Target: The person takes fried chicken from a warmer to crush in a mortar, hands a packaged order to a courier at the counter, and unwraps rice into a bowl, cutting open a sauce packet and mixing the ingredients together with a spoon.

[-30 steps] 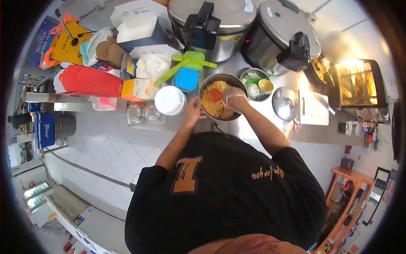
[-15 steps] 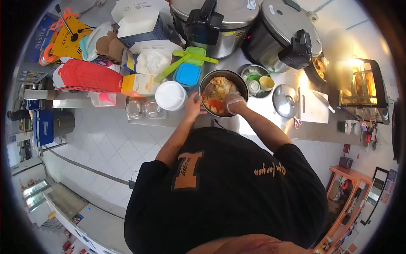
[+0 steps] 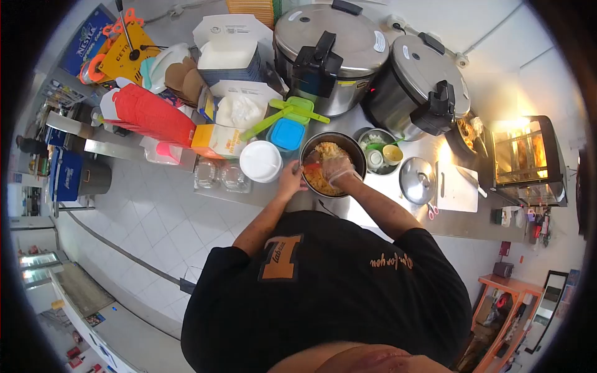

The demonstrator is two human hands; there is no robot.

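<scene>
A round metal pot (image 3: 357, 151) holds yellowish rice mixed with other food (image 3: 328, 150). My left hand (image 3: 291, 180) grips its left side, thumb up by the rim. Inside the pot, my right hand (image 3: 339, 171) wears a clear plastic glove, its fingers bent down into the rice and partly hidden. Something red (image 3: 313, 167) lies in the rice just left of these fingers; I cannot tell whether they hold it. Close by are a white round lid (image 3: 260, 161) on the left and a bowl (image 3: 387, 168) with small cups and a green spoon on the right.
Two large cookers (image 3: 333, 53) stand behind the pot. Rightward lie a metal lid (image 3: 417, 180), pink-handled scissors (image 3: 432, 211), a white cutting board (image 3: 457, 188) with a knife, and a lit glass cabinet (image 3: 525, 155). Red cartons (image 3: 149, 115) and clear containers (image 3: 233, 178) occupy the left side.
My right hand has moved from the pot's right side toward its middle, over the rice. My left hand stays at the pot's left side. The whole view has shifted slightly downward.
</scene>
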